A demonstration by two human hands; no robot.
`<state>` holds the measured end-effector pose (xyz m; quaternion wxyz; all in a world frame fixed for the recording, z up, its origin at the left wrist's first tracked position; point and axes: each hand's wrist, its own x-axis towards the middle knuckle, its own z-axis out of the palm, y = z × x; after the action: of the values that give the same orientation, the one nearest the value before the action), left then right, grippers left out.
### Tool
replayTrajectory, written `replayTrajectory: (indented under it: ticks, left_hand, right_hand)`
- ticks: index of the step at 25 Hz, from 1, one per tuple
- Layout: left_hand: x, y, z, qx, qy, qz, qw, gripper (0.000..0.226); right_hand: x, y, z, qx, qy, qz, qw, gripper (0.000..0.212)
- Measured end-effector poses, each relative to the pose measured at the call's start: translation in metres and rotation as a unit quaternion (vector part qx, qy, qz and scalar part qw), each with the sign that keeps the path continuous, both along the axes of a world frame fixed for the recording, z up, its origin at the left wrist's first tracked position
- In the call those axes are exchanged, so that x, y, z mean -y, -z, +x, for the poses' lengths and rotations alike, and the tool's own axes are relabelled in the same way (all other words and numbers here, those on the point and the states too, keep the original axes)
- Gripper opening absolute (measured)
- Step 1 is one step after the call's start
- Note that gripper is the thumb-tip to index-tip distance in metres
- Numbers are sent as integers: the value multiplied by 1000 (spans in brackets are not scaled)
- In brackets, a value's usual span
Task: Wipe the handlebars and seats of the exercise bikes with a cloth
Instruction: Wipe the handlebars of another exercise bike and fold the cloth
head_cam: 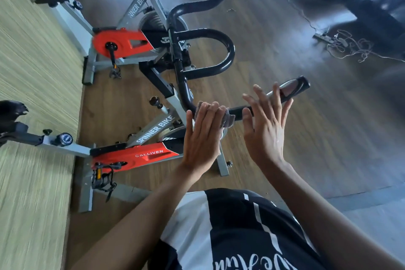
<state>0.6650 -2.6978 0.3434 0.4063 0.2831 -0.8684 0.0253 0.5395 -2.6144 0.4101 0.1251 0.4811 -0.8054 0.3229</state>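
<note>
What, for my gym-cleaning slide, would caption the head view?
Left hand holds a cloth over the near bike's handlebar; right hand, fingers spread, is beside it.

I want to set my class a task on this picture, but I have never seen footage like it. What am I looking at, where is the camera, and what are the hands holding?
No machine is at work here: a person does the job with bare hands. The single picture comes from a wide-angle camera worn on the person's head and looking down, so their own arms and shirt fill the bottom. Two exercise bikes with red covers stand on a wooden floor: a near bike and a far bike. The left hand holds a cloth round the black handlebar, fingers curled over it. The right hand is open, fingers spread, farther along the same bar. Whether it touches the bar is unclear.
</note>
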Motion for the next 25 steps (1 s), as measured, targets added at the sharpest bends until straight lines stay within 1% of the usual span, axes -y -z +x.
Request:
replayTrajectory:
  ticks: [4, 8, 11, 14, 17, 21, 25]
  left_hand:
    - [45, 1, 28, 26, 116, -34, 992, 42]
    - [84, 1, 37, 33, 221, -63, 973, 50]
    - [110, 4, 36, 6, 279, -70, 958, 47]
    - [138, 5, 36, -6, 344, -79, 936, 44]
    - [166, 3, 29, -5, 413, -103, 905, 43]
    - [199, 1, 18, -4, 471, -119, 874, 45]
    - [208, 1, 15, 1, 489, -75, 869, 50]
  right_hand:
    - [18, 14, 39, 71, 28, -24, 997, 35]
    - [36, 18, 67, 121, 92, -75, 986, 31]
    - [53, 20, 86, 167, 156, -117, 967, 30]
    - [71, 16, 98, 197, 218, -136, 946, 32]
    - [81, 17, 99, 210, 256, -147, 932, 35]
    - [86, 19, 100, 230, 275, -131, 924, 35]
    - [90, 15, 102, 249, 288, -105, 919, 42]
